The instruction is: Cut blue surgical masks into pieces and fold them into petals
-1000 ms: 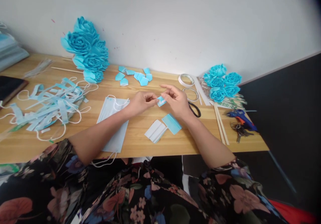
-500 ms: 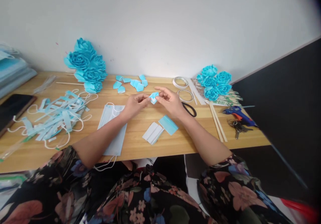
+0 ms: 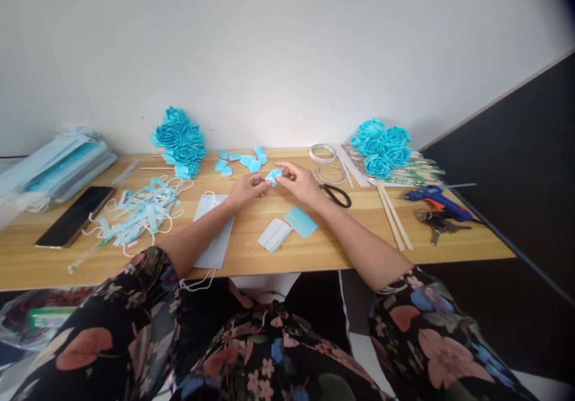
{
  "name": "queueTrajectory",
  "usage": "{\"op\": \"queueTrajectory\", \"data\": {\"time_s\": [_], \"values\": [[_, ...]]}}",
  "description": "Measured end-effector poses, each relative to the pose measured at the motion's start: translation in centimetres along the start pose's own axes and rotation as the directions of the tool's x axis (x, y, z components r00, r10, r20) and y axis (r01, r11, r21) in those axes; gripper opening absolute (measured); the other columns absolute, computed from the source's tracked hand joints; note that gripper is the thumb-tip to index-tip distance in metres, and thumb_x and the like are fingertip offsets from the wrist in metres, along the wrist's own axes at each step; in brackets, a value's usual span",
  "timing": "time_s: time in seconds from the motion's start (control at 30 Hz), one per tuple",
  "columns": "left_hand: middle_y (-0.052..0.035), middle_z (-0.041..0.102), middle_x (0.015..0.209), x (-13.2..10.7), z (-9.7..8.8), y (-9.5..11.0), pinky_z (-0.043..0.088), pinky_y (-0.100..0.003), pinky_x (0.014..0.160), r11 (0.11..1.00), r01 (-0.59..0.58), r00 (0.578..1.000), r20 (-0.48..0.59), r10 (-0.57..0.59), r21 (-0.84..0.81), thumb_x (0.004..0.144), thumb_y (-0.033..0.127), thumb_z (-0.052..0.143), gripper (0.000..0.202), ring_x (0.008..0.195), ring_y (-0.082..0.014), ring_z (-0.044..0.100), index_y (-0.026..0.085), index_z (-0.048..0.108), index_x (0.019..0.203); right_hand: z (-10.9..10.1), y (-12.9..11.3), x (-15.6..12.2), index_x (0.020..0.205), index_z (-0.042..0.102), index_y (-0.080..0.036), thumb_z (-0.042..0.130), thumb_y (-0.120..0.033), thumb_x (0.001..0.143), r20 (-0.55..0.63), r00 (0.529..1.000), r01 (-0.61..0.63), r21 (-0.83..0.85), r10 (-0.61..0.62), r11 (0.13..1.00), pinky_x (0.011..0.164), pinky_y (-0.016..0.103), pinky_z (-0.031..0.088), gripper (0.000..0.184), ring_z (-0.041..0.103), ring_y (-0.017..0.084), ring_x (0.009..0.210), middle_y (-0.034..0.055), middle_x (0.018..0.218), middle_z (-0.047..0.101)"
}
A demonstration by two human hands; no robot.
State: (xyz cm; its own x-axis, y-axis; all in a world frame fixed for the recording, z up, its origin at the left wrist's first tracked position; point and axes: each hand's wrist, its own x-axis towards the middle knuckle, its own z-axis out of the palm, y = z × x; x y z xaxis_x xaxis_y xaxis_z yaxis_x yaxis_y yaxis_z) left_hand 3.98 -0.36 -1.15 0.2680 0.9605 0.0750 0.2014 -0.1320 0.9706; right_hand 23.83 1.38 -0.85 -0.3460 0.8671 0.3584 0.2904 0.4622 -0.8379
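Between the fingertips of both hands is a small folded blue piece (image 3: 274,176) with a pale inner side, cut from face-mask fabric by its look. My left hand (image 3: 247,190) pinches its left edge, and my right hand (image 3: 300,182) grips the right edge with thumb and fingers. Below them on the table lie a white pleated piece (image 3: 273,235) and a blue pleated piece (image 3: 301,222). Several folded blue petals (image 3: 251,162) lie beyond my left hand. Under my left forearm rests a face mask (image 3: 214,239), partly covered. Black-handled scissors (image 3: 336,196) lie right of my right hand.
Blue fabric roses stand at the back left (image 3: 182,140) and back right (image 3: 381,146). Mask scraps (image 3: 144,212), a phone (image 3: 75,215) and stacked masks (image 3: 63,164) are on the left. Tape rolls (image 3: 331,173), wooden sticks (image 3: 393,215), a glue gun (image 3: 438,202) and keys (image 3: 439,224) are on the right.
The camera view has shifted, bringing more of the table's left side into sight. Both hands stay on the folded blue piece, which has turned slightly and looks flatter.
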Motion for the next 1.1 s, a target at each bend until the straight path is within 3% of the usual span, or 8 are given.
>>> {"op": "queueTrajectory", "data": {"time_s": [0.1, 0.3, 0.5, 0.63, 0.73, 0.83, 0.97, 1.1], "values": [[-0.0019, 0.063, 0.065, 0.8, -0.7, 0.1, 0.044, -0.022, 0.053, 0.999, 0.023, 0.997, 0.071, -0.026, 0.038, 0.070, 0.055, 0.076, 0.044, 0.053, -0.0084, 0.054, 0.014, 0.062, 0.075, -0.1, 0.2, 0.2, 0.124, 0.067, -0.015, 0.062, -0.033, 0.081, 0.000, 1.000, 0.005, 0.006, -0.005, 1.000, 0.068, 0.025, 0.045, 0.046, 0.055, 0.012, 0.068, -0.0012, 0.077, 0.062], [0.0005, 0.058, 0.057, 1.6, -0.8, 0.9, 0.041, -0.022, 0.051, 0.990, 0.040, 0.995, 0.081, -0.051, 0.133, 0.070, 0.050, 0.075, 0.037, 0.051, -0.0088, 0.052, 0.015, 0.061, 0.069, -0.3, 0.1, 0.2, 0.128, 0.065, -0.015, 0.058, -0.040, 0.088, 0.032, 0.999, -0.013, 0.046, 0.012, 0.999, 0.068, 0.026, 0.047, 0.048, 0.057, 0.013, 0.068, 0.0008, 0.080, 0.066], [0.0008, 0.060, 0.057, 2.0, -1.2, 2.3, 0.039, -0.022, 0.053, 0.970, -0.015, 0.994, 0.112, -0.013, 0.241, 0.072, 0.044, 0.073, 0.030, 0.052, -0.0092, 0.052, 0.015, 0.067, 0.070, -0.2, -0.3, 0.3, 0.119, 0.072, -0.018, 0.065, -0.031, 0.083, -0.039, 0.999, -0.023, -0.036, 0.022, 0.999, 0.072, 0.026, 0.047, 0.039, 0.059, 0.013, 0.072, 0.0049, 0.098, 0.075], [-0.0018, 0.064, 0.062, 2.6, -3.8, 3.1, 0.042, -0.021, 0.053, 0.997, -0.030, 0.994, -0.098, 0.038, 0.078, 0.075, 0.045, 0.073, 0.033, 0.053, -0.0089, 0.054, 0.013, 0.067, 0.073, -0.5, -0.3, 0.6, 0.112, 0.075, -0.018, 0.064, -0.033, 0.083, -0.139, 0.989, -0.046, -0.033, 0.041, 0.998, 0.074, 0.027, 0.048, 0.034, 0.062, 0.015, 0.076, 0.0031, 0.090, 0.075], [-0.0012, 0.063, 0.062, 3.2, -6.0, 3.0, 0.040, -0.021, 0.050, 0.978, -0.088, 0.953, -0.303, 0.027, -0.191, 0.079, 0.046, 0.070, 0.033, 0.050, -0.0087, 0.053, 0.013, 0.066, 0.078, -0.7, 0.1, 0.7, 0.103, 0.076, -0.018, 0.064, -0.034, 0.082, -0.183, 0.982, -0.057, -0.018, 0.053, 0.998, 0.074, 0.027, 0.050, 0.028, 0.063, 0.016, 0.077, 0.0027, 0.091, 0.074], [-0.0003, 0.061, 0.060, 3.1, -7.2, 2.3, 0.040, -0.021, 0.049, 0.919, -0.110, 0.919, -0.392, -0.052, -0.379, 0.084, 0.041, 0.065, 0.028, 0.049, -0.0090, 0.053, 0.014, 0.063, 0.078, -0.8, 0.5, 0.6, 0.097, 0.074, -0.018, 0.063, -0.033, 0.082, -0.196, 0.980, -0.045, 0.005, 0.045, 0.999, 0.073, 0.028, 0.051, 0.024, 0.064, 0.016, 0.076, 0.0025, 0.092, 0.074], [0.0002, 0.058, 0.056, -0.1, -7.1, 2.3, 0.039, -0.022, 0.049, 0.869, -0.106, 0.906, -0.408, -0.116, -0.484, 0.088, 0.038, 0.059, 0.027, 0.047, -0.0100, 0.052, 0.015, 0.062, 0.074, -0.7, -0.3, 0.2, 0.096, 0.072, -0.018, 0.062, -0.033, 0.083, -0.244, 0.970, -0.019, 0.006, 0.019, 1.000, 0.070, 0.029, 0.051, 0.023, 0.065, 0.016, 0.071, 0.0034, 0.094, 0.075], [-0.0017, 0.059, 0.059, -7.5, -6.6, 4.0, 0.040, -0.024, 0.054, 0.919, -0.145, 0.951, -0.309, 0.026, -0.368, 0.090, 0.043, 0.061, 0.034, 0.054, -0.0113, 0.052, 0.015, 0.066, 0.072, -0.3, -2.9, 0.3, 0.095, 0.070, -0.019, 0.062, -0.033, 0.085, -0.273, 0.958, 0.076, -0.047, -0.086, 0.996, 0.075, 0.030, 0.054, 0.019, 0.067, 0.017, 0.079, 0.0038, 0.094, 0.074]]}}
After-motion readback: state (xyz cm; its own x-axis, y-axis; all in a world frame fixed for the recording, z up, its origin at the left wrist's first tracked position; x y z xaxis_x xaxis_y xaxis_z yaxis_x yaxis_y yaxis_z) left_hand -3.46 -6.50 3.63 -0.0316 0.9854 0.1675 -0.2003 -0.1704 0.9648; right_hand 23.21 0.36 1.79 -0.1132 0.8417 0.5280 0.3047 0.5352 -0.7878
